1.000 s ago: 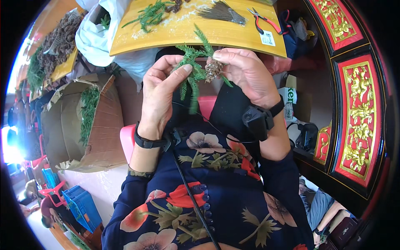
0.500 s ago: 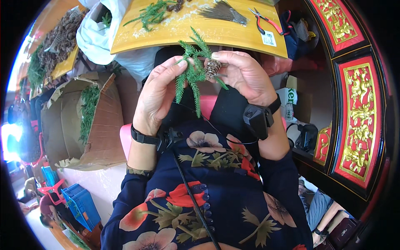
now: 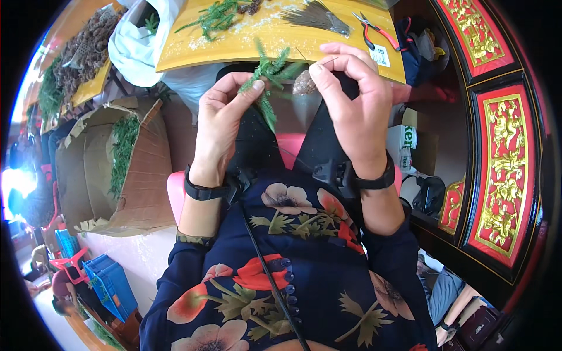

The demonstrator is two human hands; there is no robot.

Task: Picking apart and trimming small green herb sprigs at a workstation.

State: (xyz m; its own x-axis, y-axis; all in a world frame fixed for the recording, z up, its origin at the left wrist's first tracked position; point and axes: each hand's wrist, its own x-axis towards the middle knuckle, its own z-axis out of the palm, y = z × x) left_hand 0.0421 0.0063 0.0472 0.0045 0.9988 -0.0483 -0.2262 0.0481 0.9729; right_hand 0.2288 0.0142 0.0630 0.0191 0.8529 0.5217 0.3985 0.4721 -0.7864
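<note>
Over my lap, my left hand (image 3: 228, 111) pinches a green artificial pine sprig (image 3: 266, 76) between thumb and fingers, its needled tips spread up and down. To the right of the sprig, my right hand (image 3: 357, 93) is closed, thumb against forefinger, on a small brown pine cone (image 3: 304, 83). The cone hangs at the fingertips, slightly blurred, and a thin dark wire runs near it. A narrow gap separates the cone from the sprig's main stem. Both hands are just in front of the near edge of the yellow table (image 3: 234, 57).
On the table lie more pine sprigs (image 3: 213, 20), a bundle of dark wires (image 3: 316, 16) and red-handled pliers (image 3: 374, 32). A torn cardboard box (image 3: 140, 175) with greenery stands at left, beside a white plastic bag (image 3: 134, 52). A carved red-and-gold panel (image 3: 502, 169) rises at right.
The pine cone has moved away from against the sprig, slightly rightward and up, in my right hand, which has turned over. The left hand still holds the sprig.
</note>
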